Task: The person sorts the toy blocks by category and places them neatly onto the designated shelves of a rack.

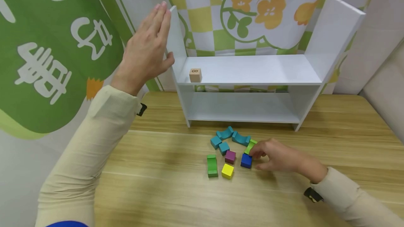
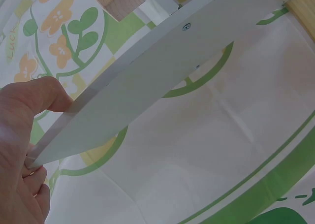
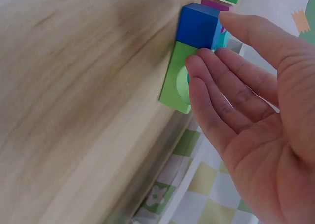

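Note:
My left hand is raised to the left side panel of a white shelf. In the left wrist view, the thumb lies at one face of that panel and the fingers bend behind its edge, so the hand grips it. My right hand reaches low over the table, with thumb and fingers spread apart. Its fingertips are right at a blue cube and a light green curved block, partly hidden by the hand. The right wrist view shows the blue cube against the light green block.
Left of the right hand lie a purple cube, a yellow cube, a green curved block, teal cubes and teal curved blocks. A wooden number cube sits on the upper shelf board. Patterned cloth hangs behind.

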### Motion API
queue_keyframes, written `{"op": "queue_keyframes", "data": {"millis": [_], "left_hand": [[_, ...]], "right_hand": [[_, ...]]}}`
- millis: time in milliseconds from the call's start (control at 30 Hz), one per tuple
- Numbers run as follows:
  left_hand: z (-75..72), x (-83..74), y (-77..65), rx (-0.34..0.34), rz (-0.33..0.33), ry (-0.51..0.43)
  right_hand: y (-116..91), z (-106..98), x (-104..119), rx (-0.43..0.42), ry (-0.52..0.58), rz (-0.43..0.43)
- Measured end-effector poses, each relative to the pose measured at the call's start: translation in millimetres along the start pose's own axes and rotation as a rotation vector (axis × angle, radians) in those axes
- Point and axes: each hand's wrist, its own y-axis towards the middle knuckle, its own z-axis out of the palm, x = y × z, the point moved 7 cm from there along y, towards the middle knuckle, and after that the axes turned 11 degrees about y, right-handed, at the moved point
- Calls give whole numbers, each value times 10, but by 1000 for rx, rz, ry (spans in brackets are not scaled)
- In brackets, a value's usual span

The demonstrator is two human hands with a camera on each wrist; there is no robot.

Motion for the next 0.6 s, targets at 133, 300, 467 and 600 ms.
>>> {"op": "queue_keyframes", "data": {"millis": [133, 300, 467, 600], "left_hand": [[1, 4, 0, 1, 0, -6], [3, 2, -1, -5, -1, -16], [-10, 3, -4, -12, -1, -14], [-10, -4, -6, -13, -2, -11]], "right_hand": [[18, 28, -44, -5, -1, 33], [49, 57, -60, -6, -16, 47], [85, 88, -45, -16, -27, 41], [117, 125, -45, -20, -38, 31]]}}
